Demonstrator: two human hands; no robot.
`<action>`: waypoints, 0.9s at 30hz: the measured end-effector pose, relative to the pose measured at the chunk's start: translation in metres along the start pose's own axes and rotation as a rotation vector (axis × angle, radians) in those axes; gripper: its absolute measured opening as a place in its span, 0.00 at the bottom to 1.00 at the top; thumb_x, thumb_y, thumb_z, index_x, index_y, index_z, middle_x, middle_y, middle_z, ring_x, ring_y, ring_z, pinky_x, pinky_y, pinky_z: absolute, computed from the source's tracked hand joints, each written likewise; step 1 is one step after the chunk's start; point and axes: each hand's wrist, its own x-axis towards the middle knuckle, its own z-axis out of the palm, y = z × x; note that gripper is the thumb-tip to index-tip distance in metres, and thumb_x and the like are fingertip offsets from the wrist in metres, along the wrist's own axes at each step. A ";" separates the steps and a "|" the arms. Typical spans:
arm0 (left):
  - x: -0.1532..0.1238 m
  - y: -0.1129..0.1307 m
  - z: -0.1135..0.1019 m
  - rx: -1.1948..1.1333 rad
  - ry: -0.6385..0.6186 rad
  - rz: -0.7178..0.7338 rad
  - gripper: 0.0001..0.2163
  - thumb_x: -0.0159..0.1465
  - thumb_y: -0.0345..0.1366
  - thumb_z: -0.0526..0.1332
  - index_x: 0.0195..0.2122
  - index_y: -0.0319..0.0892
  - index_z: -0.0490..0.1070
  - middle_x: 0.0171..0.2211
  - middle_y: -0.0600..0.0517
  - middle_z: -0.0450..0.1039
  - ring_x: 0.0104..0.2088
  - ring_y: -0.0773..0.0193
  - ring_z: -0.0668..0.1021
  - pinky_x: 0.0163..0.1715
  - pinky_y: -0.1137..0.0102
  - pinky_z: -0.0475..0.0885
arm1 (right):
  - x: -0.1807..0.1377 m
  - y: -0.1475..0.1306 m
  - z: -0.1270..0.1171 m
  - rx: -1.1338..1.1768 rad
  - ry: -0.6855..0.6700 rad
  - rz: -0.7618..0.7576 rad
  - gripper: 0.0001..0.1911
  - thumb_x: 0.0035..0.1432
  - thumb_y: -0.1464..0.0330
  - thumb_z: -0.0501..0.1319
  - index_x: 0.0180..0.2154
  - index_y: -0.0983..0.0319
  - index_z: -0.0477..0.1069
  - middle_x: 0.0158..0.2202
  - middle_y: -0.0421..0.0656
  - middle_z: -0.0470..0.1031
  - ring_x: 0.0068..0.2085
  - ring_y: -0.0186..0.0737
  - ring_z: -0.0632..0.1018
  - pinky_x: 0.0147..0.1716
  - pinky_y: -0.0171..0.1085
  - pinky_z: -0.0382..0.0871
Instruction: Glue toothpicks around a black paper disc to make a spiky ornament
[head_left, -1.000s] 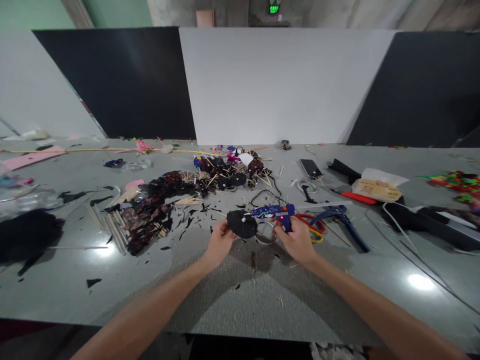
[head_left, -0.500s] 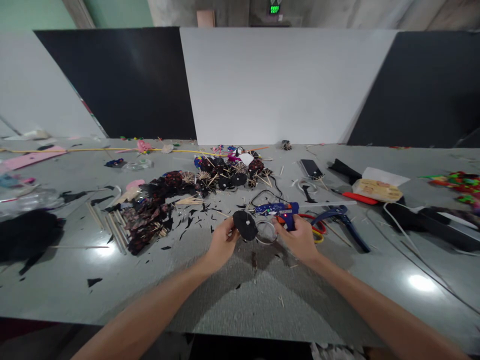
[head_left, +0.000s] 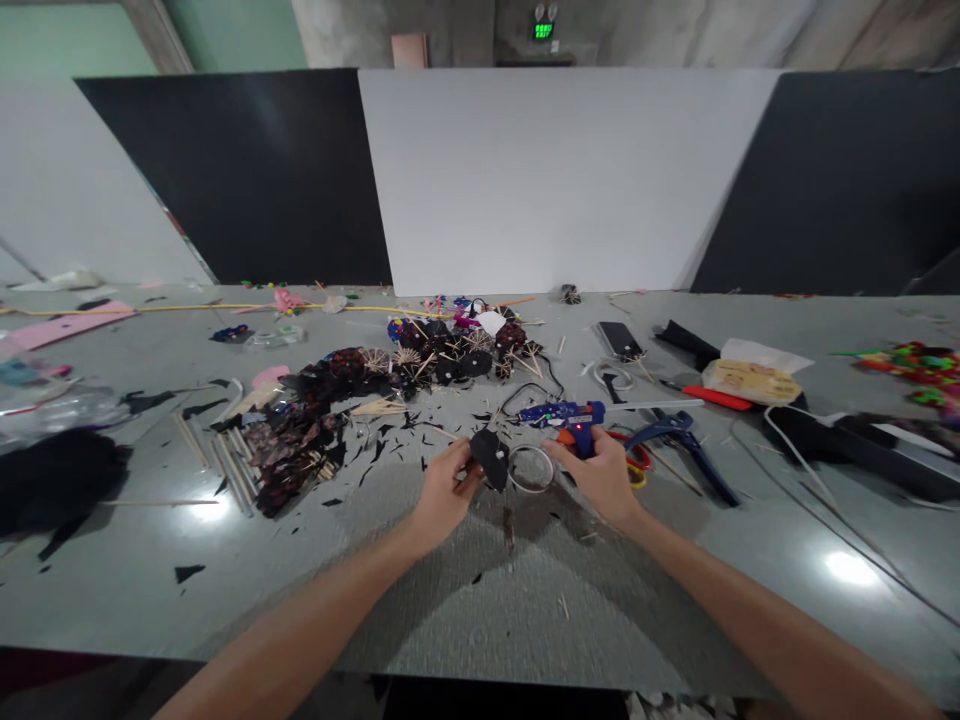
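My left hand [head_left: 444, 489] is closed on a small black paper disc [head_left: 490, 456] with a white dot of glue on it, held tilted just above the grey table [head_left: 480, 590]. My right hand [head_left: 600, 478] grips a blue glue gun [head_left: 564, 418] with a red light on its handle; the nozzle points left, a little apart from the disc. A roll of clear tape [head_left: 531, 468] lies between my two hands.
A heap of small dark paper umbrellas [head_left: 442, 352] and black scraps lies behind and to the left. Wooden sticks [head_left: 229, 462] lie at the left. Blue pliers [head_left: 684, 440], a phone [head_left: 621, 338] and a white cable [head_left: 825, 480] are at the right. Boards stand along the far edge.
My left hand has turned the black disc from lying flat to edge-on and drawn it slightly toward me. The glue gun's nozzle has come away from the disc, to the right.
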 end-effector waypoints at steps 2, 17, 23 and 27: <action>-0.001 0.001 0.000 0.017 0.000 0.012 0.06 0.61 0.25 0.58 0.31 0.42 0.71 0.33 0.50 0.73 0.35 0.60 0.73 0.34 0.72 0.63 | 0.001 0.003 0.001 0.010 -0.017 -0.003 0.23 0.50 0.49 0.71 0.26 0.61 0.69 0.22 0.38 0.71 0.25 0.35 0.67 0.25 0.34 0.62; 0.000 0.010 -0.001 0.141 0.074 0.088 0.08 0.57 0.22 0.57 0.30 0.43 0.66 0.31 0.53 0.68 0.32 0.63 0.70 0.33 0.72 0.62 | -0.001 0.023 0.004 0.058 -0.111 0.037 0.22 0.45 0.54 0.75 0.26 0.60 0.67 0.20 0.36 0.70 0.23 0.34 0.69 0.21 0.32 0.62; -0.002 0.008 -0.003 0.256 0.097 0.155 0.08 0.61 0.22 0.57 0.33 0.44 0.67 0.33 0.51 0.69 0.34 0.62 0.71 0.35 0.71 0.64 | -0.002 0.017 0.003 -0.006 -0.114 -0.099 0.20 0.53 0.54 0.69 0.23 0.59 0.64 0.20 0.36 0.66 0.22 0.33 0.65 0.21 0.32 0.59; -0.002 0.006 -0.003 0.300 0.110 0.166 0.09 0.61 0.22 0.57 0.34 0.44 0.67 0.34 0.51 0.70 0.35 0.61 0.71 0.36 0.71 0.64 | -0.002 0.013 0.002 -0.144 -0.072 -0.249 0.18 0.53 0.58 0.66 0.22 0.58 0.62 0.19 0.36 0.65 0.22 0.33 0.63 0.21 0.33 0.56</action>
